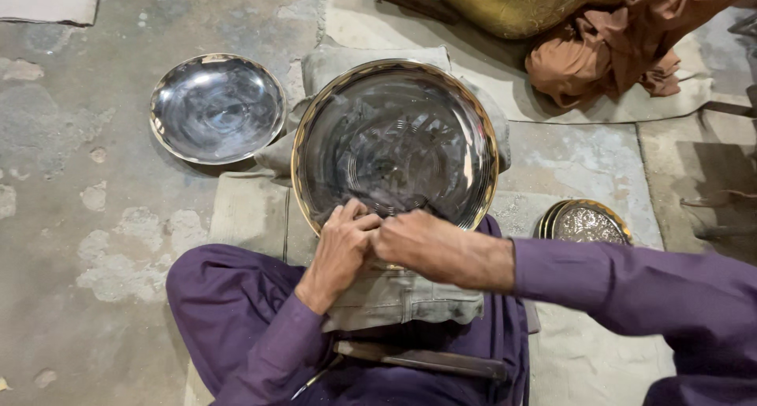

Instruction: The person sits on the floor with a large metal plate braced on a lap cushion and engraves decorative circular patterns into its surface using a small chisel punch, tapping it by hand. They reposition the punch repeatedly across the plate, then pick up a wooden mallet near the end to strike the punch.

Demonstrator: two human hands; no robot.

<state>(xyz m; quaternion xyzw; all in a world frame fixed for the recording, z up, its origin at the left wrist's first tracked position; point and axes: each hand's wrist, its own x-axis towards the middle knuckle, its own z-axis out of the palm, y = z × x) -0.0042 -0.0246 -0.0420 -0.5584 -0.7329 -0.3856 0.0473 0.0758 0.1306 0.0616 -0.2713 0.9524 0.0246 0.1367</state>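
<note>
A large round metal tray [394, 134] with a brass-coloured rim rests in front of me on a grey cloth pad [402, 296] over my lap. My left hand [341, 248] and my right hand [418, 244] meet at the tray's near rim, fingers curled and pressed together on its edge. Whether a small tool sits between the fingers is hidden. Both arms wear purple sleeves.
A smaller shiny metal dish [217, 108] lies on the concrete floor at the left. A stack of engraved plates [585, 223] stands at the right. A big brass vessel [512, 4] and an orange-brown cloth [615, 51] lie behind. A wooden bar [422, 360] crosses my lap.
</note>
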